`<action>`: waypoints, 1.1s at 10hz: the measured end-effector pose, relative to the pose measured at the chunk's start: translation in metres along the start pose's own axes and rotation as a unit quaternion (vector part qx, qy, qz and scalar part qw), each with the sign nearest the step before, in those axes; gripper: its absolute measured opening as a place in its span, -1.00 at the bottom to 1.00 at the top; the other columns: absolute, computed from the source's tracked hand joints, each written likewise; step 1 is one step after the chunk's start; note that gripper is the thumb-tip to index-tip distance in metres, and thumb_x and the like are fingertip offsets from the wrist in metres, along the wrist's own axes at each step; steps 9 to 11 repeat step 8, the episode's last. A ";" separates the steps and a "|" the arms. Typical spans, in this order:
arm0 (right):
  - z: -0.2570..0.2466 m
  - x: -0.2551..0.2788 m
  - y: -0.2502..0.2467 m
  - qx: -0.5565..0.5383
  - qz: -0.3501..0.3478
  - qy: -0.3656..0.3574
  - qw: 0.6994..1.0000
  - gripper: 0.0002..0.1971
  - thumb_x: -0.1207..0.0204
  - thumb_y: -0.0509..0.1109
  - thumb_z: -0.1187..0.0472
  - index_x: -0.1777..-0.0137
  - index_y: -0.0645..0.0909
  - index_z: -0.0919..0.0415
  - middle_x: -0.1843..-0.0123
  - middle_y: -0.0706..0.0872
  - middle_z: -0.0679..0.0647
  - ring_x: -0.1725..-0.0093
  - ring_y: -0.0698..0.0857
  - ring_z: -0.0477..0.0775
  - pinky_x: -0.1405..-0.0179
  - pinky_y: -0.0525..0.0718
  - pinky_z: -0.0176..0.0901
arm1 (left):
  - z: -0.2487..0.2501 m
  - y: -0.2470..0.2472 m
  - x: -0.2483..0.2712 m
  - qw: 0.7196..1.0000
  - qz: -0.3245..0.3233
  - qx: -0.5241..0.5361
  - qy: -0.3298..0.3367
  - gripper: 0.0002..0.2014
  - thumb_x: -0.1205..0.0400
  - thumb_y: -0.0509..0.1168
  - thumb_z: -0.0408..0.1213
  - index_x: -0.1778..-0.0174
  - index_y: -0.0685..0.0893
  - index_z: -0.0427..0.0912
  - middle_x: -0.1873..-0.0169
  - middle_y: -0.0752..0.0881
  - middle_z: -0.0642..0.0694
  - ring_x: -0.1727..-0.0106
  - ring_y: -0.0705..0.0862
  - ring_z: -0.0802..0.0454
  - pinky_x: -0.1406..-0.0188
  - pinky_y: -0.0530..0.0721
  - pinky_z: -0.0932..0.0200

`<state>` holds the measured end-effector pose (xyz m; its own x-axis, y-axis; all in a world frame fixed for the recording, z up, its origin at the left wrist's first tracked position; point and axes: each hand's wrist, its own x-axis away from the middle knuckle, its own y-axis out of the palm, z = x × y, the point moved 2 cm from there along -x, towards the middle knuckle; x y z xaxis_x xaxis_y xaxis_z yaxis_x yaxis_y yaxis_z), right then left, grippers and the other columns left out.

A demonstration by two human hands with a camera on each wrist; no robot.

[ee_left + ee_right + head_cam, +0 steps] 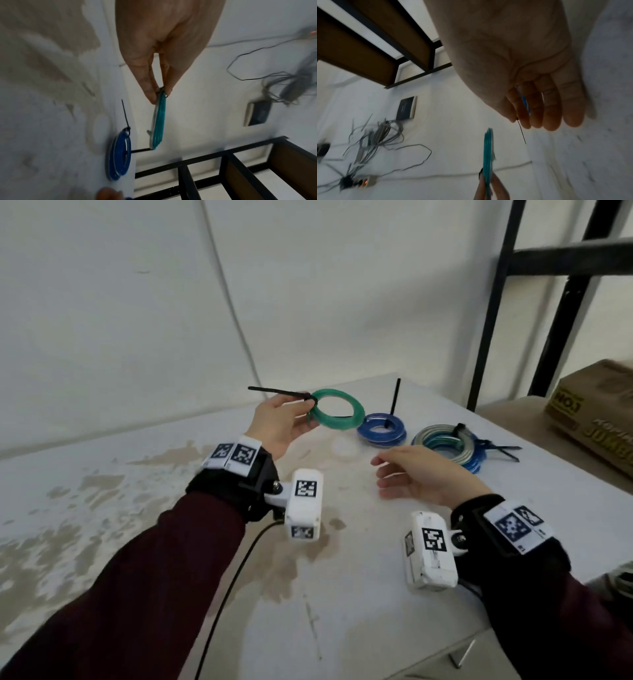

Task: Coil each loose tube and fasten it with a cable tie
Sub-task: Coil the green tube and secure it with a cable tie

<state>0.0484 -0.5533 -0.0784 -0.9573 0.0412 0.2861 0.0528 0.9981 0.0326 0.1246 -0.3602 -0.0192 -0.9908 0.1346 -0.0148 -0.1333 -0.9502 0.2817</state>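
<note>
My left hand (301,409) pinches a green tube coil (337,409) by its edge and holds it in the air above the white table (342,594). A black cable tie (277,392) is fastened round the coil at the pinch, its tail pointing left. The left wrist view shows the green coil (158,121) edge-on below my fingertips (151,96). My right hand (404,474) hovers open above the table, fingers straight, holding nothing. A tied blue coil (382,432) lies on the table with its tie tail upright.
A stack of tied coils (445,445), clear and blue, lies at the right of the table. A cardboard box (596,416) sits on a black metal shelf (565,313) at the far right. Loose grey cables (382,134) lie on the floor.
</note>
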 end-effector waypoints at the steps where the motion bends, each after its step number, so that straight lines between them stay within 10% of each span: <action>1: 0.004 0.000 -0.001 -0.014 -0.001 0.004 1.000 -0.76 -0.68 0.24 0.27 0.19 0.60 0.35 0.43 0.62 0.16 0.54 0.66 0.01 0.44 0.75 -0.16 | -0.020 0.029 -0.028 0.999 0.007 0.028 -0.018 -0.88 -0.60 0.27 -0.63 0.15 0.59 -0.35 0.22 0.68 -0.23 0.28 0.69 -0.05 0.25 0.80 0.14; 5: 0.005 -0.006 0.001 0.012 -0.024 0.012 1.000 -0.83 -0.68 0.15 0.35 0.06 0.53 0.42 0.37 0.57 0.26 0.52 0.60 0.10 0.58 0.69 -0.23 | -0.075 0.065 -0.080 0.974 0.073 -0.211 -0.039 -0.86 -0.49 0.49 -0.41 0.07 0.72 -0.25 0.34 0.66 -0.09 0.40 0.54 0.05 0.63 0.60 0.31; 11: 0.005 -0.006 -0.003 0.000 -0.025 -0.003 1.000 -0.78 -0.71 0.17 0.27 0.14 0.52 0.33 0.39 0.59 0.19 0.55 0.64 0.00 0.46 0.74 -0.18 | -0.074 0.055 -0.072 0.989 -0.014 -0.076 -0.129 -0.97 -0.62 0.35 -0.40 0.10 0.63 -0.26 0.32 0.73 -0.19 0.33 0.76 -0.02 0.39 0.78 0.21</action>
